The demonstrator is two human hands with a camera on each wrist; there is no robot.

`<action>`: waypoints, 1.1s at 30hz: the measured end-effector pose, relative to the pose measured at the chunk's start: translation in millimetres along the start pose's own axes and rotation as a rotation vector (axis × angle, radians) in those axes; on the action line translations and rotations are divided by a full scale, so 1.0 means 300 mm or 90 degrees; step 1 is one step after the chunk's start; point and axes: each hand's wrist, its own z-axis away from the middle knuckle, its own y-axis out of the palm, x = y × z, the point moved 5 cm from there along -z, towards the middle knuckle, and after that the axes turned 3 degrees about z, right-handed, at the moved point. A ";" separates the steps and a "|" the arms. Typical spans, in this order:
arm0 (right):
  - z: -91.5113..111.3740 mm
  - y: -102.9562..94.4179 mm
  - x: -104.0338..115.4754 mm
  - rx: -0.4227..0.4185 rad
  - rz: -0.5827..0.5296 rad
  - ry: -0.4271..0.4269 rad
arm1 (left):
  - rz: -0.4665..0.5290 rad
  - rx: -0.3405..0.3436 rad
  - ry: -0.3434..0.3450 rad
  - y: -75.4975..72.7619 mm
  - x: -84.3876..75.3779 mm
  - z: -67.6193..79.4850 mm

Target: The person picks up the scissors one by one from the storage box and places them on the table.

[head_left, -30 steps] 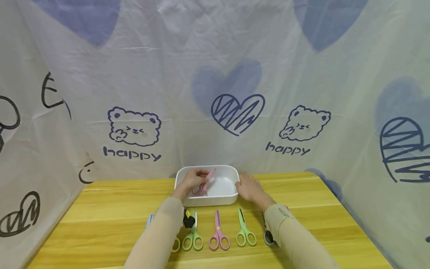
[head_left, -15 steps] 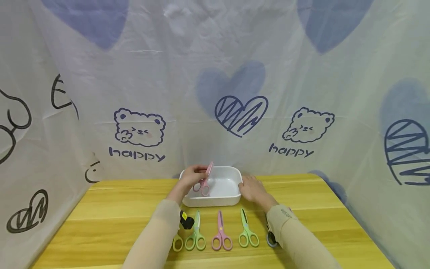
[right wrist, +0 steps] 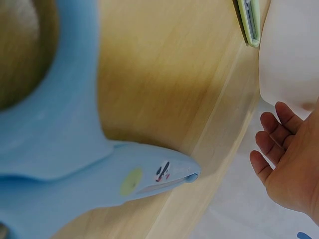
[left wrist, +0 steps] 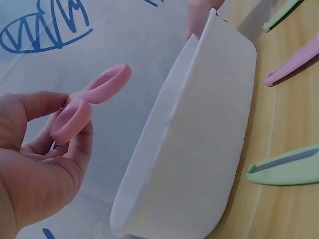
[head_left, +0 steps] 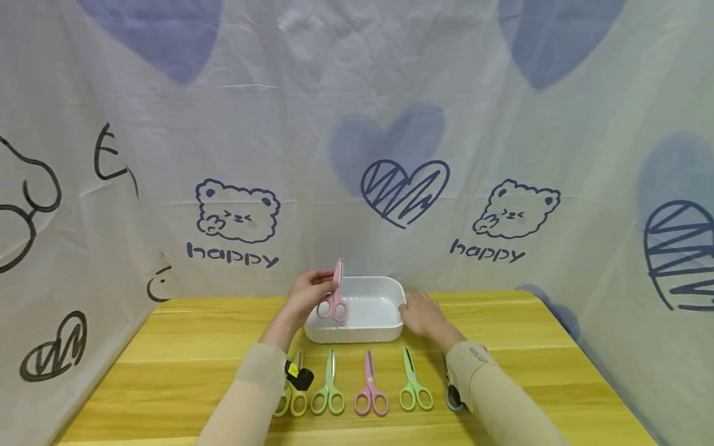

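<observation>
Pink scissors (head_left: 335, 300) hang, blades up and loops down, in my left hand (head_left: 304, 294), above the left end of a white plastic bin (head_left: 357, 334). Thumb and fingers pinch them by the blade part near the pivot; in the left wrist view the two pink finger loops (left wrist: 107, 84) stick out past the fingers. At the bin's right end, my right hand (head_left: 422, 313) holds the rim, its thumb side over the edge. The right wrist view shows its fingers (right wrist: 271, 137) loosely bent beside the end wall, with the thumb hidden.
In front of the bin lie yellow scissors (head_left: 299, 404), green scissors (head_left: 329, 396), pink scissors (head_left: 369, 393) and more green scissors (head_left: 411, 387) in a row. Blue scissors (right wrist: 89, 174) lie under the right wrist. A printed cloth (head_left: 334, 186) hangs behind the wooden table (head_left: 184, 347).
My left hand has lifted the pink scissors up and to the left out of the bin, turning them more upright. The right hand stays at the bin's right end.
</observation>
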 end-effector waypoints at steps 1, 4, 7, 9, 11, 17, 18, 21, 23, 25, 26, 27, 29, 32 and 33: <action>0.000 0.001 0.001 0.001 0.000 0.000 | 0.000 -0.001 0.001 -0.005 -0.003 0.007; 0.000 0.004 0.002 0.005 -0.001 0.000 | -0.001 -0.003 -0.001 -0.021 -0.016 0.031; 0.001 0.004 0.002 0.007 -0.010 -0.001 | -0.005 0.001 0.000 -0.033 -0.031 0.053; 0.002 0.005 0.000 0.008 -0.015 -0.002 | -0.008 0.003 0.004 -0.040 -0.041 0.067; 0.004 0.004 -0.002 0.008 -0.018 -0.002 | -0.009 0.004 0.008 -0.046 -0.051 0.081; 0.007 -0.005 0.000 0.009 -0.023 -0.001 | -0.001 0.016 0.015 -0.066 -0.077 0.129; 0.008 -0.007 0.002 0.009 -0.025 -0.002 | -0.002 0.019 0.017 -0.071 -0.081 0.137; 0.007 -0.007 0.003 0.009 -0.027 -0.005 | -0.003 0.025 0.028 -0.085 -0.093 0.161; 0.005 -0.005 0.003 0.008 -0.026 -0.006 | -0.003 0.027 0.035 -0.097 -0.100 0.177; 0.003 -0.003 0.004 0.008 -0.025 -0.006 | -0.003 0.032 0.040 -0.109 -0.106 0.192; 0.002 -0.001 0.005 0.009 -0.025 -0.004 | -0.002 0.036 0.041 -0.115 -0.107 0.200; 0.002 0.001 0.006 0.009 -0.024 -0.003 | -0.005 0.038 0.042 -0.122 -0.109 0.208; 0.002 0.001 0.005 0.010 -0.025 -0.002 | -0.006 0.042 0.043 -0.132 -0.115 0.221; 0.002 0.002 0.001 0.012 -0.024 0.001 | -0.014 0.041 0.047 -0.151 -0.126 0.241; 0.001 0.002 0.001 0.012 -0.024 0.000 | -0.019 0.041 0.050 -0.157 -0.130 0.248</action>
